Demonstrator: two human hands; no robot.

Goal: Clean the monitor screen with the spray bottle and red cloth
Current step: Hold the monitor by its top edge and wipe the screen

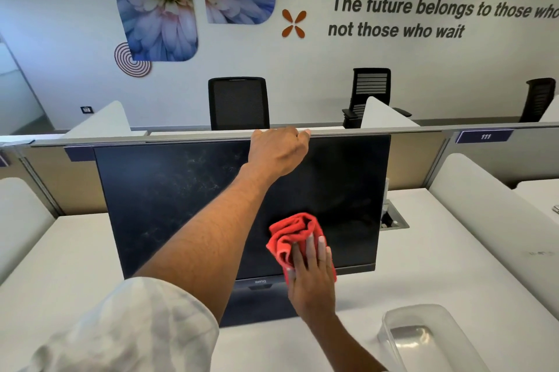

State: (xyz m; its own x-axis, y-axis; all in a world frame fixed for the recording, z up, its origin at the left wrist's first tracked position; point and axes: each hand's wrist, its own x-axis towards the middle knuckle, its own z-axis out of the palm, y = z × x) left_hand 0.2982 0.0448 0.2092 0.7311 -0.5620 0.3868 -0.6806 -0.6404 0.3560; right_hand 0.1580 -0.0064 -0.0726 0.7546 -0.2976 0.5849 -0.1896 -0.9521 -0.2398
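Observation:
A black monitor [169, 199] stands on a white desk, its dark screen smeared with faint streaks on the left half. My left hand [279, 149] grips the monitor's top edge near the middle, fingers curled over the rim. My right hand [311, 268] presses a crumpled red cloth [290, 231] flat against the lower right part of the screen, fingers straight on the fabric. No spray bottle is in view.
A clear plastic tub [423, 335] sits on the desk [438, 250] at the front right. A cable cut-out [393, 220] lies behind the monitor's right side. Low partitions border the desk, and black office chairs [239, 104] stand beyond the back divider.

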